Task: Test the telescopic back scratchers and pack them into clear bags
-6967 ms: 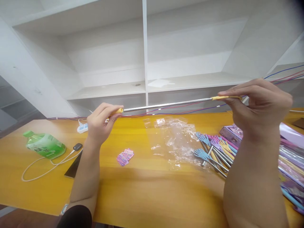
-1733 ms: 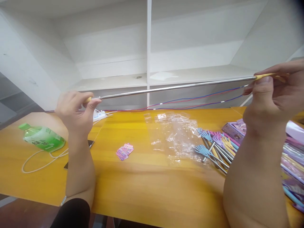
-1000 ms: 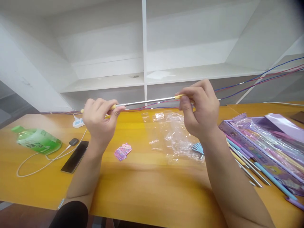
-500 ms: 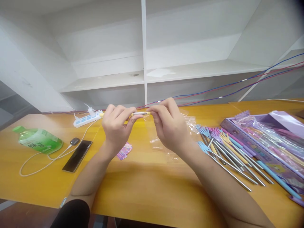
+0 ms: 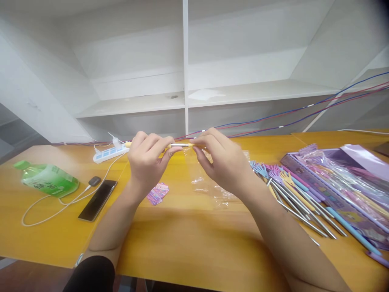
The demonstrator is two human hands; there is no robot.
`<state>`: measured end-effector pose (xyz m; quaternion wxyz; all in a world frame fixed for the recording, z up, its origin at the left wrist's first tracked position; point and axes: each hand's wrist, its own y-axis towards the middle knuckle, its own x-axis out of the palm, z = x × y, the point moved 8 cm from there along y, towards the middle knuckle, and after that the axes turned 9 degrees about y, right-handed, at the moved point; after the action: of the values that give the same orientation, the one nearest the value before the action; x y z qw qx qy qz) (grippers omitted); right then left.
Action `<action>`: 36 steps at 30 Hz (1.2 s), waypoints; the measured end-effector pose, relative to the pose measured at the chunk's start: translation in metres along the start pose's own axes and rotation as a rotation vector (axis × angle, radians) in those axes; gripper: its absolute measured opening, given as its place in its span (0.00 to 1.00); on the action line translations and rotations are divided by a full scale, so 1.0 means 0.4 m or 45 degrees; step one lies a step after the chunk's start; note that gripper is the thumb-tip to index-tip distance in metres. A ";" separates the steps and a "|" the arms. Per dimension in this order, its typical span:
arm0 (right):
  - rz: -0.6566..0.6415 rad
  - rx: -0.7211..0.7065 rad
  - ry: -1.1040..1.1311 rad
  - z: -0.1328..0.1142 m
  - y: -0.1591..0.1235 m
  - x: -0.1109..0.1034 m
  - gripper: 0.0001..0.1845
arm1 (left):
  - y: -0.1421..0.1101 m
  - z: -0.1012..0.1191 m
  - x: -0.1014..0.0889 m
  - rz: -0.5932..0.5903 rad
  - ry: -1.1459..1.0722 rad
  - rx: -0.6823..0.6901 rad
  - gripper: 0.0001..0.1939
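Observation:
Level above the table, a slim silver rod with yellow ends (image 5: 180, 144) spans the gap between my two hands. My left hand (image 5: 148, 160) is wrapped round its left part, and a yellow end pokes out past the fist. At the other end, the thumb and fingers of my right hand (image 5: 223, 160) pinch the yellow tip; the fingers partly hide that tip's shape. Below my right hand lie clear plastic bags (image 5: 212, 190). A small stack of pink and purple printed cards (image 5: 158, 194) rests beside my left wrist.
Several back scratchers (image 5: 299, 198) with silver rods and coloured claw heads lie right of my forearm. Beyond them stands a purple box (image 5: 331, 200) of wrapped pieces. On the left are a green bottle (image 5: 48, 180), a phone (image 5: 97, 200), a cable and a power strip (image 5: 109, 154).
My right hand's fingers have loosened and spread slightly around the yellow tip. My left hand has shifted a little left, keeping its hold; the rod stays level.

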<state>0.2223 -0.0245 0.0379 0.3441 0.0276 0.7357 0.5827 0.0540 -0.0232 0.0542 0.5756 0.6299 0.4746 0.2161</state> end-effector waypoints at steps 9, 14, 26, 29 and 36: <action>-0.061 -0.123 -0.346 -0.002 -0.002 -0.014 0.11 | -0.003 0.015 0.009 -0.070 -0.048 -0.015 0.11; -0.225 0.033 -0.346 0.021 -0.006 0.012 0.09 | -0.006 0.033 0.013 -0.054 -0.068 0.029 0.08; -0.460 0.100 -0.461 0.033 -0.034 0.036 0.13 | -0.014 0.039 0.025 -0.061 -0.036 0.069 0.08; -0.455 0.117 -0.446 0.041 -0.030 0.033 0.14 | -0.012 0.030 0.024 -0.073 -0.015 0.036 0.10; -0.407 0.127 -0.460 0.044 -0.020 0.013 0.17 | -0.022 0.005 0.009 0.113 0.045 0.092 0.11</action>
<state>0.2307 -0.0098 0.0270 0.5560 0.0316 0.6853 0.4693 0.0544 -0.0221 0.0445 0.5340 0.6667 0.4637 0.2352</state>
